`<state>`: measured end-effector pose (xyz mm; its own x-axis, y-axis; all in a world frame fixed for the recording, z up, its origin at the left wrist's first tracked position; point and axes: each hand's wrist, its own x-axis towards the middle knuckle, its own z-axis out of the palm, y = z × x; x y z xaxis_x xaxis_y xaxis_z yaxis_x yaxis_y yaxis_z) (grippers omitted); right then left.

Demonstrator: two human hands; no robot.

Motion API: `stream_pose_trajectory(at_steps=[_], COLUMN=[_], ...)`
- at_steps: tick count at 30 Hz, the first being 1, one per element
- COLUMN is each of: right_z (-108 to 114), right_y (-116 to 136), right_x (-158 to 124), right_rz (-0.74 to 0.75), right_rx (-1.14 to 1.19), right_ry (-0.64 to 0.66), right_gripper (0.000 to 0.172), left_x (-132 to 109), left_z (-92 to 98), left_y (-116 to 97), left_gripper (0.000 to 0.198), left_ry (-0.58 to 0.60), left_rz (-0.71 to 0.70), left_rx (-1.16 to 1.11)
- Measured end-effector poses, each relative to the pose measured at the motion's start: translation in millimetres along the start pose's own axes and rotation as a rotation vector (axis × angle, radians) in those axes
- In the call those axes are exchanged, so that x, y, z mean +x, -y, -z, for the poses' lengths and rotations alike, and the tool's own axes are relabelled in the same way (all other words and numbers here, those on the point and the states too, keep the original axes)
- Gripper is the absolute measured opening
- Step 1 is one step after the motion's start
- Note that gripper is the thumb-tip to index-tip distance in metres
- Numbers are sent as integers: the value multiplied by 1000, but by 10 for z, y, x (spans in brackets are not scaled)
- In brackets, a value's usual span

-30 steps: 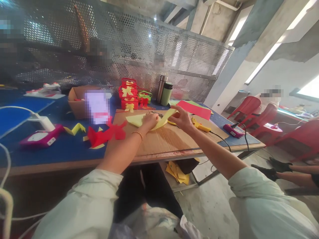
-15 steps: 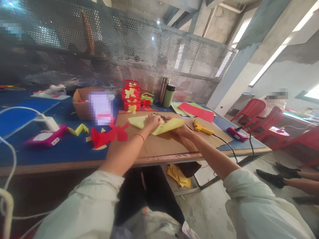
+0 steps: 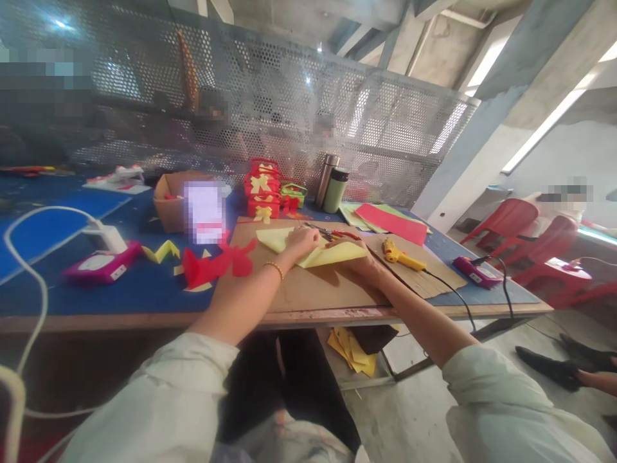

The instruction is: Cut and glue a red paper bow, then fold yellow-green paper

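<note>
A yellow paper sheet (image 3: 318, 254), folded over, lies on a brown cardboard board (image 3: 313, 289) on the table. My left hand (image 3: 303, 239) rests curled on the sheet's left part, pressing it down. My right hand (image 3: 362, 265) is at the sheet's right edge with its fingers under the folded flap, so I cannot see them well. Red-handled scissors (image 3: 337, 234) lie just behind the sheet.
A yellow glue gun (image 3: 401, 254) with a black cord lies to the right. Red paper scraps (image 3: 216, 263), a pink device (image 3: 102, 266), a cardboard box (image 3: 173, 199), red paper baskets (image 3: 263, 186), two flasks (image 3: 332, 186) and coloured sheets (image 3: 385, 221) sit around. Red chairs (image 3: 520, 231) stand at right.
My right hand brought the raised yellow flap down from above the board and now holds it flat on the sheet. My left hand stayed pressing on the paper. The view shifted left.
</note>
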<state>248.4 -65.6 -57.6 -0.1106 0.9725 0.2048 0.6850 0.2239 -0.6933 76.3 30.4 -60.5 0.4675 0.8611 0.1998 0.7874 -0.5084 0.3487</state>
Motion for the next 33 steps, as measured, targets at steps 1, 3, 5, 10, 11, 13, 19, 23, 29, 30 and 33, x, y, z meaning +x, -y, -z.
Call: stream_pose_trajectory(at_steps=[1,3,5,10,11,13,19,23,29,30,33], right_z=[19,65,101,89,70,16,-236,-306,-205,-214,-309], right_y=[-2,-7,-3,71,91,127,147,155,261,297,399], right_x=[-46,-166,-321,-897,-1040,-1327,-1909,-1976,-1873,-1853,-1788], right_rz=[52,157,238,428,466,505,599,369,-326,-354,-415], right_rx=[18,46,59,23,22,7,-20,132,530,541,579], right_ry=[1,7,10,-52,-79,-93,-258,-370,-494,-470,-352], right_gripper=[29,30,33,37,35,30,28,23,53,60,70], left_x=[-30,-111,-224,-668,-778,-995,-1357,-1371,-1367,-1365,-1357], left_z=[17,55,94,173,184,207,268,286,262,252,226], left_y=[-23,-82,-158,-378,-422,-504,-672,-699,-673,-667,-654], left_gripper=[18,18,18,11,10,9,9,10,9,9,8], left_ry=[5,20,41,130,150,171,226,236,210,204,193], left_rz=[-11,-42,-83,-229,-254,-312,-336,-315,-321,-322,-326], left_rx=[1,0,-4,-21,-25,-48,-122,-161,-199,-205,-216])
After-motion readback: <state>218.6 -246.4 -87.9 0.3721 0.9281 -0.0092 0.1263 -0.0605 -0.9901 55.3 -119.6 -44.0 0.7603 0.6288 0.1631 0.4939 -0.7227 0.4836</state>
